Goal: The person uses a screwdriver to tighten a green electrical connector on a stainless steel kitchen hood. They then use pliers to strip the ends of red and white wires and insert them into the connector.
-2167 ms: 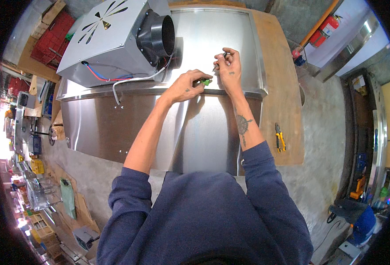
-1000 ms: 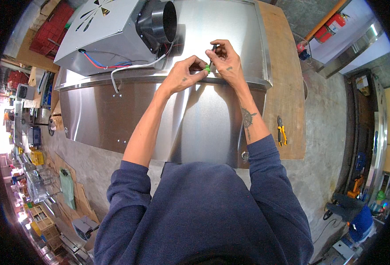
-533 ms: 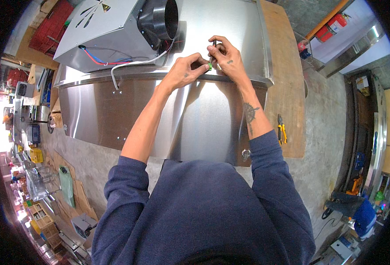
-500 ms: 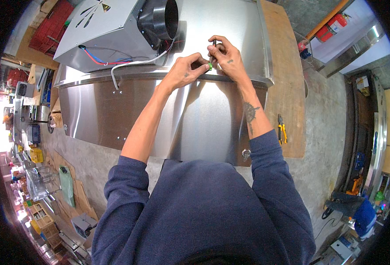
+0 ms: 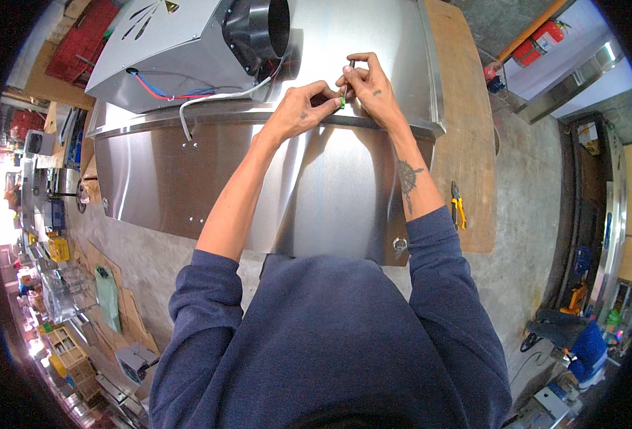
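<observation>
My left hand (image 5: 305, 107) pinches a small green terminal block (image 5: 342, 103) between thumb and fingertips, above the front edge of a stainless steel hood (image 5: 373, 164). In my right hand (image 5: 373, 89) is a thin, dark-handled screwdriver (image 5: 351, 64), held upright in closed fingers. Its shaft points down at the green block; whether the tip sits in it is too small to tell. Left of my hands, a grey metal blower box (image 5: 166, 64) with a round black outlet (image 5: 269, 28) rests on the steel. Red and blue wires (image 5: 159, 93) and a white cable (image 5: 219, 102) come from it.
Yellow-handled pliers (image 5: 458, 207) lie on the wooden board (image 5: 466, 129) to the right. A red fire extinguisher (image 5: 541, 43) stands at the far right. Cluttered shelves and boxes (image 5: 66, 350) line the left, with a green bag (image 5: 107, 297) on the floor.
My right hand has shifted slightly up and to the right with the screwdriver. The green block has risen a little in my left hand, which stays nearly in place.
</observation>
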A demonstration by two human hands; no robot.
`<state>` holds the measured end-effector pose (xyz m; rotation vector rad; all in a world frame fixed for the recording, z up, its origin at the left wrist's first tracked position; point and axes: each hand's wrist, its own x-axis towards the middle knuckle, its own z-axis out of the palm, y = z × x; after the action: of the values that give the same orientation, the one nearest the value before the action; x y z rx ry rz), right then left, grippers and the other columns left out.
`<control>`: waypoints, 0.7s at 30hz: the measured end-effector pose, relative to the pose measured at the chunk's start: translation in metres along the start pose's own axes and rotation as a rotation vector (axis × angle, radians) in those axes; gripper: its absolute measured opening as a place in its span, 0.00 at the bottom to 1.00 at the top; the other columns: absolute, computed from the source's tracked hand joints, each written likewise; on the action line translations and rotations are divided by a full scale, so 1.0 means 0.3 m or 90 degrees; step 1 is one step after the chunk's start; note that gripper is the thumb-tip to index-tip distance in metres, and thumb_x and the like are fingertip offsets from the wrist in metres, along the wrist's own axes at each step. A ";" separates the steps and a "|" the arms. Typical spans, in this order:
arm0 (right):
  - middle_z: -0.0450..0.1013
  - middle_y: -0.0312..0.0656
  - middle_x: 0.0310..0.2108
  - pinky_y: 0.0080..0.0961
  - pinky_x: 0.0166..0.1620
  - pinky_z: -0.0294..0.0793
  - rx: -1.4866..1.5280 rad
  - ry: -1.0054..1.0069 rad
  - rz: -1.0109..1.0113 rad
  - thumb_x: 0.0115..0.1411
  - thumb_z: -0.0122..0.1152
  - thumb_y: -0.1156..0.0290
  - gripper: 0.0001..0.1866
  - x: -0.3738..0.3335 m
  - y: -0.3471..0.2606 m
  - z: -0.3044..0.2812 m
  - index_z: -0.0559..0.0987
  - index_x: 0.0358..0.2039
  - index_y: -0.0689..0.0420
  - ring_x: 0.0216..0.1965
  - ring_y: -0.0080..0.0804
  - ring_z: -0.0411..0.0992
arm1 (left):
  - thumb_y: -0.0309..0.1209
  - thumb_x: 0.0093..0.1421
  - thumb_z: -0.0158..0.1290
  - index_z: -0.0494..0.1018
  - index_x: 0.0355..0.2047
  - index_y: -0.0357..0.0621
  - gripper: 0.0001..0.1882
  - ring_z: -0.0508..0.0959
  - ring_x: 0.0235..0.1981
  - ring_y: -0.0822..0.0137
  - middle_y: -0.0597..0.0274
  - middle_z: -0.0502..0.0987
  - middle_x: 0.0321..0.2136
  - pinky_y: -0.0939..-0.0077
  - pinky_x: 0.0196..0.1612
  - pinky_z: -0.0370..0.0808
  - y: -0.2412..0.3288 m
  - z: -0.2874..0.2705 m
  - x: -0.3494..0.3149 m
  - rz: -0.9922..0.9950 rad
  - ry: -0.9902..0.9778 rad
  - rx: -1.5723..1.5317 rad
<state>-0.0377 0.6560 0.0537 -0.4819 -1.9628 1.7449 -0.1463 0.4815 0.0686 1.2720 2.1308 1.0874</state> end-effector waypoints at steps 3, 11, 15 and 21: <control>0.83 0.48 0.39 0.28 0.37 0.83 -0.163 0.056 0.000 0.75 0.61 0.65 0.15 -0.004 -0.024 0.015 0.76 0.56 0.60 0.33 0.26 0.81 | 0.44 0.69 0.65 0.85 0.44 0.42 0.17 0.80 0.34 0.71 0.60 0.87 0.34 0.68 0.41 0.77 -0.013 0.006 0.001 0.019 0.013 -0.012; 0.82 0.43 0.39 0.27 0.40 0.84 0.111 -0.009 -0.051 0.74 0.65 0.64 0.18 0.010 0.032 -0.007 0.77 0.57 0.60 0.39 0.28 0.82 | 0.43 0.69 0.65 0.85 0.43 0.43 0.16 0.82 0.36 0.69 0.60 0.87 0.35 0.66 0.42 0.79 0.010 -0.003 0.000 0.010 -0.001 0.009; 0.82 0.44 0.39 0.28 0.45 0.85 -0.154 0.020 0.018 0.76 0.61 0.66 0.16 0.004 -0.017 0.004 0.78 0.58 0.61 0.42 0.29 0.82 | 0.45 0.68 0.64 0.85 0.40 0.44 0.16 0.84 0.35 0.63 0.57 0.87 0.33 0.62 0.42 0.80 -0.026 0.014 -0.001 0.044 0.027 -0.015; 0.80 0.40 0.37 0.27 0.46 0.84 0.098 -0.006 -0.026 0.76 0.61 0.67 0.17 0.002 0.008 -0.002 0.79 0.61 0.59 0.42 0.29 0.82 | 0.45 0.68 0.64 0.85 0.41 0.44 0.16 0.85 0.36 0.62 0.56 0.87 0.35 0.61 0.43 0.80 -0.024 0.012 0.005 0.038 0.012 -0.027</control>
<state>-0.0379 0.6570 0.0514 -0.3796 -1.8146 1.8572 -0.1484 0.4823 0.0606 1.3183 2.0834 1.1673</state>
